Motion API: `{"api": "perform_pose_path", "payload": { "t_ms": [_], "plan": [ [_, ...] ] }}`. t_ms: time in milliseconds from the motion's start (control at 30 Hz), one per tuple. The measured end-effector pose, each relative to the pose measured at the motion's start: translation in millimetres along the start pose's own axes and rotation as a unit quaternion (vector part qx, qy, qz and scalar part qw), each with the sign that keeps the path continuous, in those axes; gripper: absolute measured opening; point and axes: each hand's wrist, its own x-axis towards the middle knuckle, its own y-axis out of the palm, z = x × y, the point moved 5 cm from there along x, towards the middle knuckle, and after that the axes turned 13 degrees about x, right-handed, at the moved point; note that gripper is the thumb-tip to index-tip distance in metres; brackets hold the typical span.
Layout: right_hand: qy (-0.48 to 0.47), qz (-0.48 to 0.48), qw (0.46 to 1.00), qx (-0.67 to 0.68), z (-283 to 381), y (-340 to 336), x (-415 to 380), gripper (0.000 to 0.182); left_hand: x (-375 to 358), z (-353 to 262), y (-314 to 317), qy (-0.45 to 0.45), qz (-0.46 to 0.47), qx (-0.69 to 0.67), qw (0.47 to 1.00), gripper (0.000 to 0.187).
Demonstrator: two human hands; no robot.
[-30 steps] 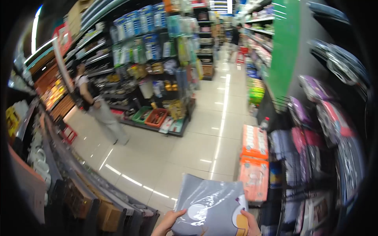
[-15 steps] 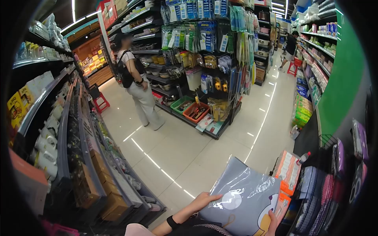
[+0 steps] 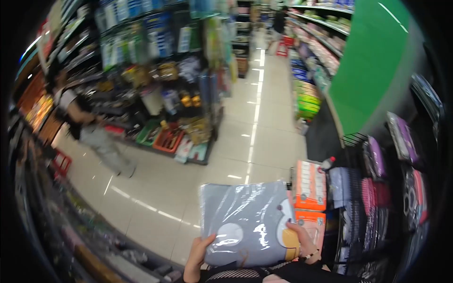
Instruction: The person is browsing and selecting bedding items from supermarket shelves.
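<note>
Low in the middle of the head view is a flat packet of folded grey fabric (image 3: 245, 203), wrapped in shiny clear plastic. Its print has a pale round spot and a white and yellow cartoon shape near the right side. My left hand (image 3: 200, 252) grips the lower left edge with the thumb on top. At the right edge my right hand (image 3: 304, 241) holds it too, thumb over the front and the other fingers hidden behind. Just beyond my right hand stand orange and white packs (image 3: 309, 186).
Folded plaid textiles (image 3: 343, 188) and purple wrapped packs (image 3: 376, 155) line the right side. Ahead is a shelf end with green (image 3: 148, 132) and orange baskets (image 3: 168, 139). A person (image 3: 89, 122) stands left; another (image 3: 279, 26) is far down the tiled aisle (image 3: 264, 141). Shelving (image 3: 61, 212) runs along the left.
The view has swung right, so shelves and the standing person shift left. The tilted packet now lies straighter before me, still in both hands.
</note>
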Motion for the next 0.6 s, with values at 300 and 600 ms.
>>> {"api": "perform_pose_path", "payload": {
  "t_ms": [300, 600],
  "plan": [
    [0.042, 0.027, 0.999, 0.008, 90, 51, 115, 0.016, 143, -84, 45, 0.001, -0.023, 0.043, 0.999, 0.045],
    [-0.006, 0.082, 0.993, 0.08, 264, 117, 214, 0.02, 313, -222, 164, 0.004, 0.033, 0.084, 0.996, 0.044]
  ]
}}
